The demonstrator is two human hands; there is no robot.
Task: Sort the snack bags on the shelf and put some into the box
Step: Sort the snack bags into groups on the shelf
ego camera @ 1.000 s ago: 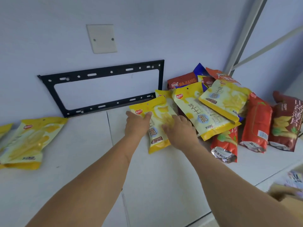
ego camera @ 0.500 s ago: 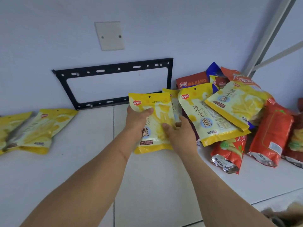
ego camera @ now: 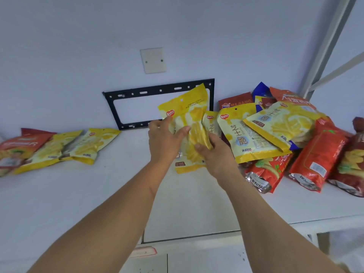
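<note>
Both hands hold yellow snack bags (ego camera: 189,115) lifted off the white shelf (ego camera: 59,203) in front of the wall bracket; there seem to be two bags, one behind the other. My left hand (ego camera: 163,140) grips the left side with the thumb across the front. My right hand (ego camera: 214,152) grips the lower right part. To the right lies a pile of bags: yellow ones (ego camera: 246,134) on top, red ones (ego camera: 315,154) leaning below. At the far left lie two sorted yellow bags (ego camera: 86,146) and a red bag (ego camera: 21,146). The box is out of view.
A black metal bracket (ego camera: 126,95) is fixed to the wall behind the shelf, with a white cover plate (ego camera: 153,60) above it. A grey shelf post (ego camera: 327,46) rises at the right. The shelf's front edge (ego camera: 295,221) runs below my arms.
The yellow bag has been lifted higher off the shelf and tilted, with a second bag now showing behind it. The view has swung left, bringing a red bag at the far left into sight.
</note>
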